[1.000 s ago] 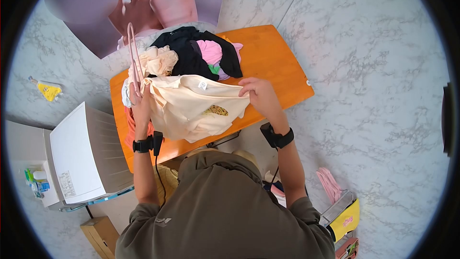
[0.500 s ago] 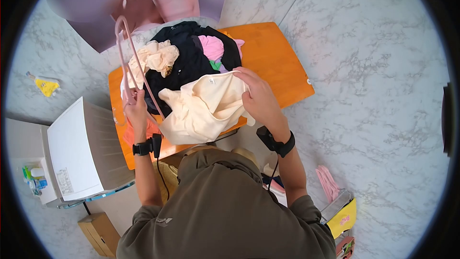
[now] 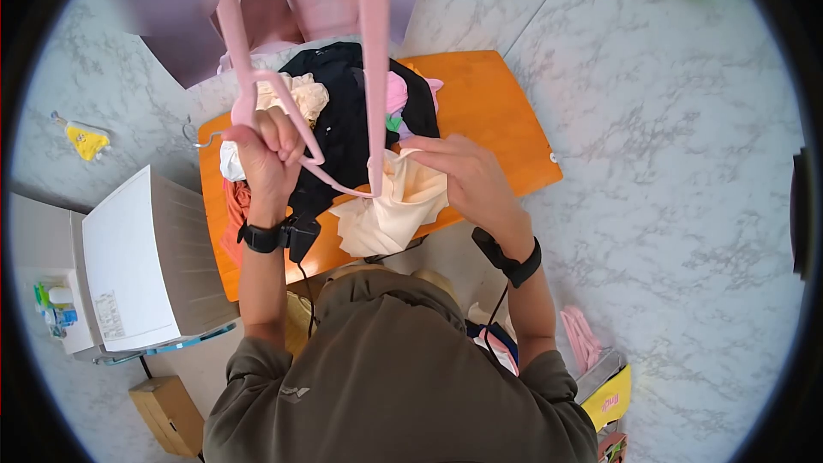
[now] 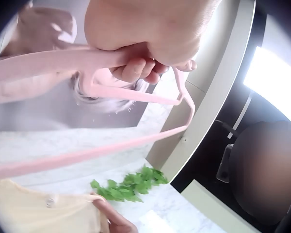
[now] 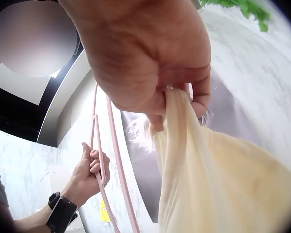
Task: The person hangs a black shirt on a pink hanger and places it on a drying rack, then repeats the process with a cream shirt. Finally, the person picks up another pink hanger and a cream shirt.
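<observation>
Over the orange table (image 3: 501, 120): pink hanger (image 3: 375, 77), held up above heaped clothes (image 3: 334, 120)
Left hand (image 3: 273, 163): fingers curled round the hanger
Right hand (image 3: 480, 184): pinching an edge of the cream garment (image 3: 386, 225)
Snag risk: with the hanger's lower end so near, the garment could catch, I'd say
Hanger's lie: hook (image 3: 204, 145) to the person's left, long axis rising from near the garment past the head view's top
</observation>
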The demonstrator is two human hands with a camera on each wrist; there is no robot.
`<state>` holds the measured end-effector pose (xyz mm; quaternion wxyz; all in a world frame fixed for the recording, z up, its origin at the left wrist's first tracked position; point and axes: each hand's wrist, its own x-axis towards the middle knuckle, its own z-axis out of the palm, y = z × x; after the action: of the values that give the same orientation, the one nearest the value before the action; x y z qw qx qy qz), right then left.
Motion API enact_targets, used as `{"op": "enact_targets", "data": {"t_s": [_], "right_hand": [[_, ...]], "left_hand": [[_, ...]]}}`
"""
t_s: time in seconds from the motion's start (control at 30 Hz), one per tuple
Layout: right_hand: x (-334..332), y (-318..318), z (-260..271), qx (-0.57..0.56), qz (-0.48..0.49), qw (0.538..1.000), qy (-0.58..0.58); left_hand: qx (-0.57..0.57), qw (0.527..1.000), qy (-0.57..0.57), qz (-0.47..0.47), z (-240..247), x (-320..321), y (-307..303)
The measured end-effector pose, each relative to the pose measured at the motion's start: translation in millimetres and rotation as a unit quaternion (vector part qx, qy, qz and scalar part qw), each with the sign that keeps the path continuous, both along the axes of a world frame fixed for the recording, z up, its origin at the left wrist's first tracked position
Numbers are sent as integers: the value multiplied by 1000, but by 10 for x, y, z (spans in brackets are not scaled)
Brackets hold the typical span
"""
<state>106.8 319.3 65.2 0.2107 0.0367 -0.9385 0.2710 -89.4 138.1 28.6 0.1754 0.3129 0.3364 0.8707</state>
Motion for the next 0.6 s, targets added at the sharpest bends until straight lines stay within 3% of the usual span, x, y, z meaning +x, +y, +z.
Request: {"op": "enact_targets", "data": {"t_s": [0.13, 0.23, 0.33, 0.43, 0.53, 0.6], "right_hand": [[16, 31, 99, -15, 18, 1000, 3], [47, 4, 235, -4, 5, 1000, -30], [51, -12, 267, -47, 16, 998, 46], [78, -5, 256, -69, 0, 998, 4], [59, -12, 222, -117, 2, 991, 65], [96, 15, 280, -126, -14, 992, -7]], "left_hand": [[40, 996, -11, -73, 40, 9, 249], [42, 997, 18, -57, 16, 57, 398], [67, 996, 24, -57, -3, 123, 496], [65, 985, 46, -151, -75, 186, 563], [11, 988, 21, -150, -307, 243, 679], [-44, 995, 7, -92, -430, 257, 721]]}}
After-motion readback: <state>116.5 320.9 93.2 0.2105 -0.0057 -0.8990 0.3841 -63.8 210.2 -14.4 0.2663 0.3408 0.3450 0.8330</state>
